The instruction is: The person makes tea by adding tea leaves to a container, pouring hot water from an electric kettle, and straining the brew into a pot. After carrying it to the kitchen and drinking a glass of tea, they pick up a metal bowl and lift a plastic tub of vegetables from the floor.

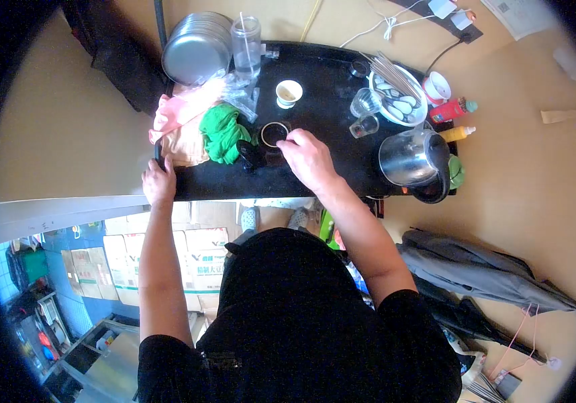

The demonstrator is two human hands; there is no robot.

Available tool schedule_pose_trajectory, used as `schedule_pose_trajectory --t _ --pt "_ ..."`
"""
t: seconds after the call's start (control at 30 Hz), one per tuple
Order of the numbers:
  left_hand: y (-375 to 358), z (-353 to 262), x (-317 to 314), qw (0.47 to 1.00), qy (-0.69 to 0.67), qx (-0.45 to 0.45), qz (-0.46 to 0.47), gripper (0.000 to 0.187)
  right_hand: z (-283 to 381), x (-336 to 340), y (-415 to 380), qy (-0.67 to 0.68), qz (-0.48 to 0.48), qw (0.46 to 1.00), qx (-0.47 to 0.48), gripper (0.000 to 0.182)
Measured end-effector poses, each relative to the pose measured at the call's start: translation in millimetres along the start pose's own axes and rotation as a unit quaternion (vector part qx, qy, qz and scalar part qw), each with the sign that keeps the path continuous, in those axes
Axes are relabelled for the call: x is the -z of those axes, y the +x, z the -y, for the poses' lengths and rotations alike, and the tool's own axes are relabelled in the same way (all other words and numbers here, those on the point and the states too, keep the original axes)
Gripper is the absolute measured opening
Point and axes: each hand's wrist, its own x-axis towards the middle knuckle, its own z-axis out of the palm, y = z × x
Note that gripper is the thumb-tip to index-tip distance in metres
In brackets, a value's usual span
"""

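Observation:
My right hand (307,156) is closed, fingertips together at the right rim of a round dark container (275,135) with a pale ring; what the fingers pinch is too small to make out. At the table's left edge, my left hand (159,181) has its fingers curled around a dark narrow object (158,156) that I cannot identify. A green cloth (221,133) lies between the hands, with a black object (248,154) at its right side. Behind the container stands a small white cup (289,93) with something pale inside.
Stacked metal plates (197,50) and a clear jar (246,50) stand at the back left. Pink cloth (182,121) lies at the left. On the right are two glasses (366,102), a white bowl (412,111) of spoons and chopsticks, a metal kettle (405,158) and bottles (449,111).

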Motion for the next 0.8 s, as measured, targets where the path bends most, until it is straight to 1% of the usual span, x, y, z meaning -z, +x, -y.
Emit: schedule_pose_trajectory --t 0.27,0.57,0.8 --pt "0.1 1.4 0.0 1.0 -0.006 -0.008 0.004 0.058 -0.3 0.2 0.6 -0.005 0.016 1.0 -0.003 0.013" --pt "0.3 1.1 -1.5 1.0 0.003 -0.01 -0.013 0.056 1.2 3.1 1.5 0.003 0.012 1.0 -0.005 0.006" --pt "-0.8 -0.4 2.1 1.0 -0.001 -0.009 -0.008 0.055 -0.1 2.6 1.2 -0.001 0.015 1.0 0.004 0.008"
